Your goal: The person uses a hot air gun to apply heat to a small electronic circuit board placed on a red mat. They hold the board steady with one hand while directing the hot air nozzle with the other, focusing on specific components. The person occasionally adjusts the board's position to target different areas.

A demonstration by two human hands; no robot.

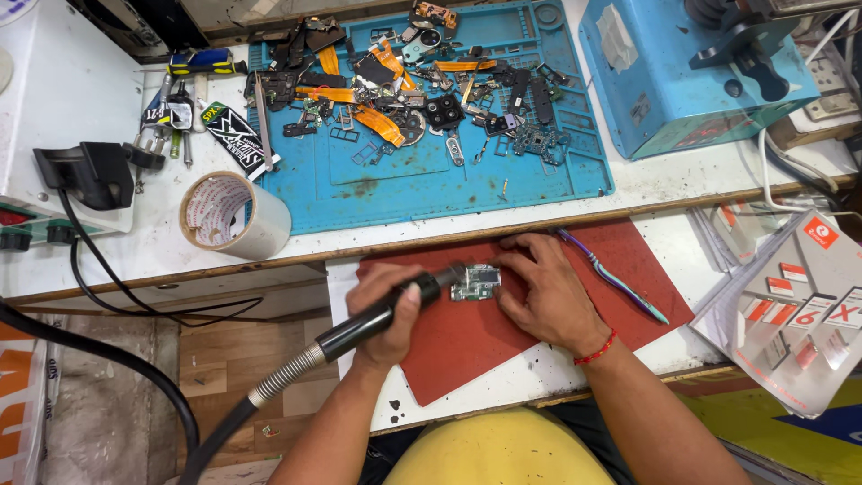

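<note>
My left hand (388, 310) grips the black handle of a hot-air tool (377, 316) with a ribbed hose trailing down to the left. Its metal nozzle points right at a small green circuit board (476, 282) lying on a red mat (467, 337). My right hand (543, 287) rests on the mat with its fingertips pressing on the board's right edge, holding it down. A red thread band circles my right wrist.
A purple and green toothbrush (615, 278) lies on the mat to the right. Behind is a blue work mat (404, 189) strewn with several phone parts and orange flex cables, a tape roll (232, 214), a blue machine (673, 81), and plastic packets (799, 314) at right.
</note>
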